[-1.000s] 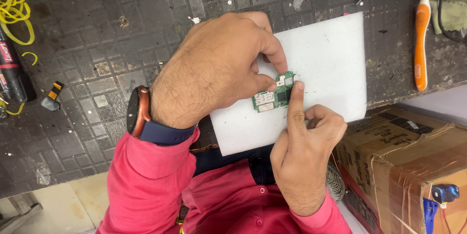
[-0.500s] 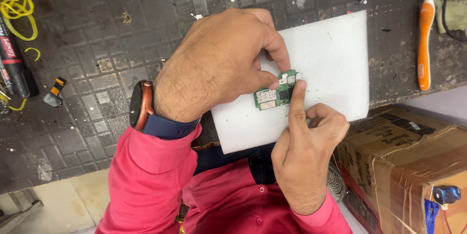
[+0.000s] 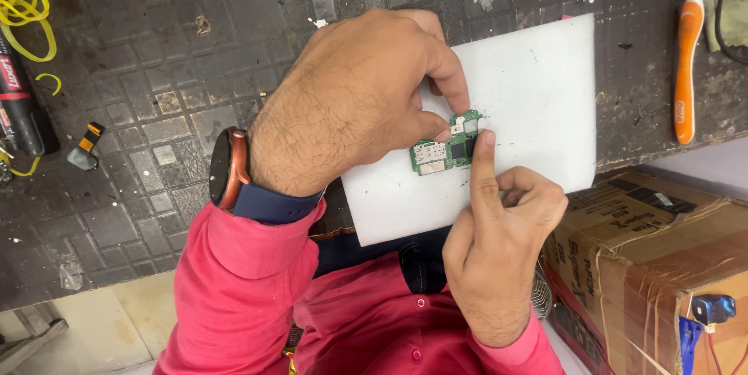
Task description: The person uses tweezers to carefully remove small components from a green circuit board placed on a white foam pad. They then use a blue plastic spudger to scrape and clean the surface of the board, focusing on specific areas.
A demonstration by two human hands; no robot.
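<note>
The left hand (image 3: 351, 102) pinches the small green circuit board (image 3: 446, 147) between thumb and fingers, flat on the white foam sheet (image 3: 538, 86) at the bench's near edge. Judging by this, the pinch should stay light and level so the board cannot skid. The right hand (image 3: 499, 250) presses its extended forefinger on the board's right edge, other fingers curled. The left palm hides the board's far-left side.

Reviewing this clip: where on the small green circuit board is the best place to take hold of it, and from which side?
Probably by its bare edges. The green circuit board lies flat on the white foam sheet, its face crowded with chips and metal shields. The left hand already pinches its upper end from above; the right hand presses one fingertip at its right edge. A thin edge pinch from above avoids the components.
</note>
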